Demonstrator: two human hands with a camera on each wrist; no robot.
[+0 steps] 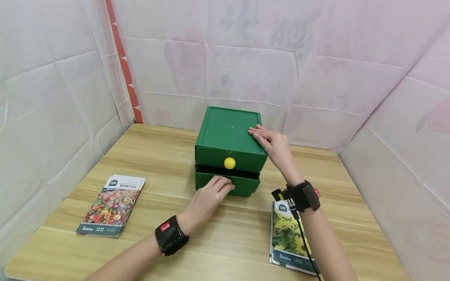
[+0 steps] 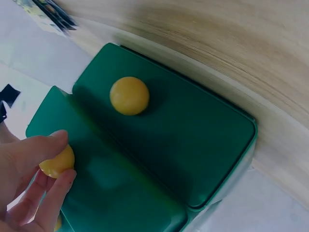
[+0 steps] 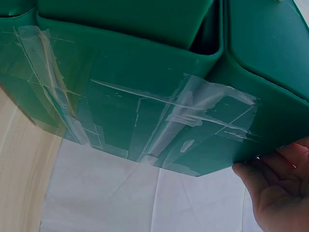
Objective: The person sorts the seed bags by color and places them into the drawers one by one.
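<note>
A green two-drawer box (image 1: 228, 150) is seen at the centre of the head view, standing on a light wooden surface (image 1: 225, 238) enclosed by pale sheeting. The lower drawer (image 1: 226, 183) is pulled slightly out from under the upper one. The left hand (image 1: 207, 201), just below the centre of the frame, is placed at the lower drawer's front; in the left wrist view its thumb and fingers (image 2: 48, 145) are seen pinched around a yellow knob (image 2: 58, 162), so this grip is clamped on the knob. A second yellow knob (image 1: 229, 162) is shown untouched on the upper drawer's front. The right hand (image 1: 272, 144), right of centre, is laid flat on the box's top near its right edge, the fingers straight and apart, nothing gripped. Clear tape (image 3: 193, 111) is seen across the box's side in the right wrist view. A flower seed booklet (image 1: 112, 205) lies at lower left, another (image 1: 290, 238) at lower right beside the right forearm.
</note>
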